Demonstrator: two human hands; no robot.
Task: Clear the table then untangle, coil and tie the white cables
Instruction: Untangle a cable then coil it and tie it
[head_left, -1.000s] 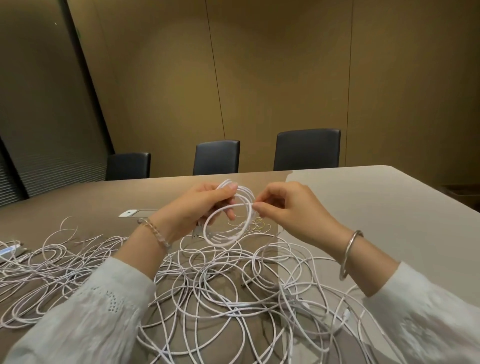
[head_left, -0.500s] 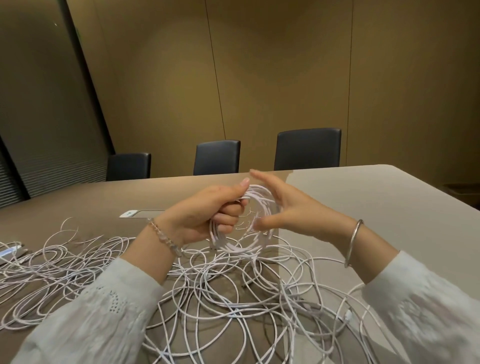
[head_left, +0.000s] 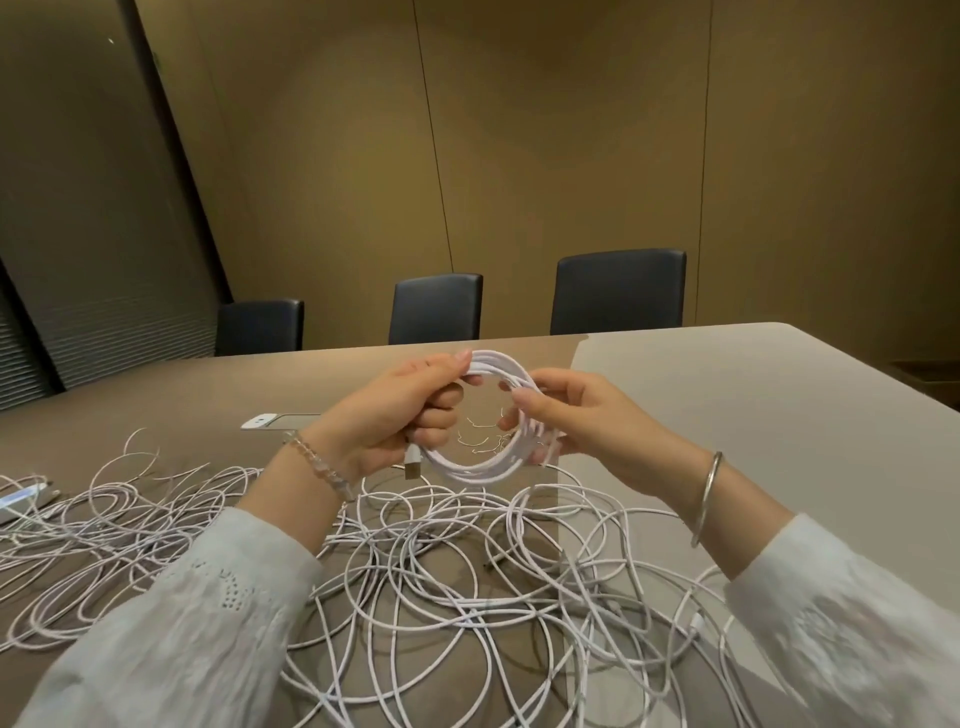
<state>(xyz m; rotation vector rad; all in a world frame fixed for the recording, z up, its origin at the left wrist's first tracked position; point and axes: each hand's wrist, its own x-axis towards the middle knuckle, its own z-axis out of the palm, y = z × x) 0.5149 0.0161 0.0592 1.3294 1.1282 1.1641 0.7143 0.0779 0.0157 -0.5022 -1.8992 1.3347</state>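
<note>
Both hands hold a coiled white cable (head_left: 480, 462) above the desk (head_left: 753, 395). The left hand (head_left: 400, 415) grips its left side; the right hand (head_left: 582, 421) pinches its right. Tangled cables (head_left: 415, 571) lie beneath.

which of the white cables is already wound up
The neat white coiled cable held up between the left hand and right hand; the other white cables sprawl loose and tangled on the table.
</note>
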